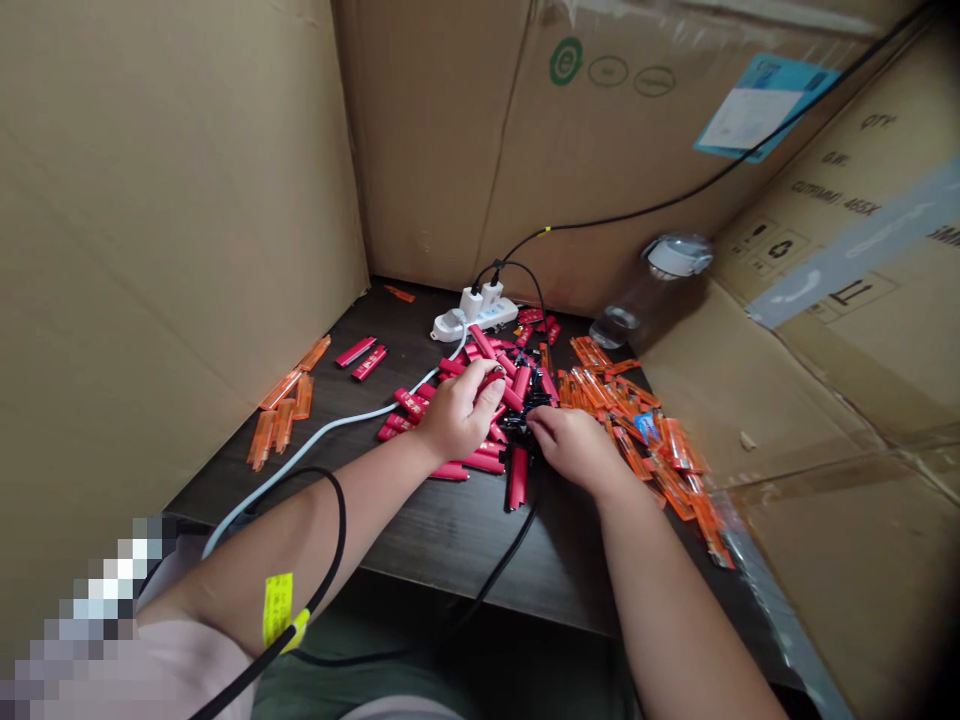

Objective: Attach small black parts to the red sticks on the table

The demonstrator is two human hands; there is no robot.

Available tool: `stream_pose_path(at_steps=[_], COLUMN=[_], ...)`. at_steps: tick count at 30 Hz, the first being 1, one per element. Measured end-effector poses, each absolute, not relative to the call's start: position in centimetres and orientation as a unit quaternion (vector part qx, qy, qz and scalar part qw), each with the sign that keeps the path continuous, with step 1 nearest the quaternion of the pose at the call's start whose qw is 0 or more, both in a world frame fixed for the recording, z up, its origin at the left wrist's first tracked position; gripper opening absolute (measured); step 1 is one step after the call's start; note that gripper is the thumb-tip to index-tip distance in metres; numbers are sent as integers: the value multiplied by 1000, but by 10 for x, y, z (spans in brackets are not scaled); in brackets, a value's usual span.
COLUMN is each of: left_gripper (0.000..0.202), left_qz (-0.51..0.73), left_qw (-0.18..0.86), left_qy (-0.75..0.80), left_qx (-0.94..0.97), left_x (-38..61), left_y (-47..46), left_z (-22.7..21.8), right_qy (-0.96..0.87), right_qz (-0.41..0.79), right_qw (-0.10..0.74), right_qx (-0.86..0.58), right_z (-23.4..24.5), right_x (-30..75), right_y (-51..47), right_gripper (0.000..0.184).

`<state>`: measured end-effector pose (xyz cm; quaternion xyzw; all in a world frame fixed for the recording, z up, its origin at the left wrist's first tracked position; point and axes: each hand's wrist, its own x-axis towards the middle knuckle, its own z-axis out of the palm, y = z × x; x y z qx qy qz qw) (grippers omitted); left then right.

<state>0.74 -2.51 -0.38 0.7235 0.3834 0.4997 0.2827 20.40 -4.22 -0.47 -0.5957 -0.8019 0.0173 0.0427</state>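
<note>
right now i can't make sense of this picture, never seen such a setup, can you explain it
There is no machine: a person works with two bare hands, seen from a camera on their head, looking forward and down. The left hand holds a red piece. The right hand is at small black parts; whether it grips one is unclear. The dark table also bears more red pieces, orange pieces, a white power strip and a clear bottle, with cardboard boxes around it.
</note>
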Motion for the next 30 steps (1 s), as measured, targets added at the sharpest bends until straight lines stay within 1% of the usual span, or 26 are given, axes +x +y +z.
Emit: stream_pose_path(at_steps=[3, 10, 14, 17, 20, 22, 25, 27, 30], left_gripper=[19, 29, 28, 26, 26, 25, 26, 27, 24], left_qz=[506, 485, 403, 366, 370, 396, 444, 467, 479], left_qw=[372, 596, 698, 744, 750, 721, 655, 615, 566], left_qy=[385, 380, 401, 371, 345, 351, 362, 366, 371], left_qx=[677, 515, 436, 418, 426, 448, 493, 519, 559], left_x=[11, 18, 19, 18, 17, 17, 18, 19, 18], left_y=[-21, -19, -27, -29, -28, -27, -26, -26, -28], left_z=[-5, 0, 10, 12, 9, 7, 5, 5, 6], right_qy=[-807, -819, -826, -831, -826, -801, -727, -677, -622], right_qz=[17, 6, 2, -6, 2, 15, 50, 114, 266], right_qw=[86, 262, 303, 321, 348, 378, 444, 485, 511], right_qx=[-584, -510, -475, -454, -443, -464, -522, -542, -529], right_z=[-4, -7, -9, -8, -6, -4, -2, -1, 1], right_x=[206, 207, 208, 208, 204, 200, 194, 190, 185], right_y=[-42, -44, -45, -47, -50, -52, -54, -53, -52], right_gripper=[23, 24, 23, 22, 21, 19, 20, 21, 25])
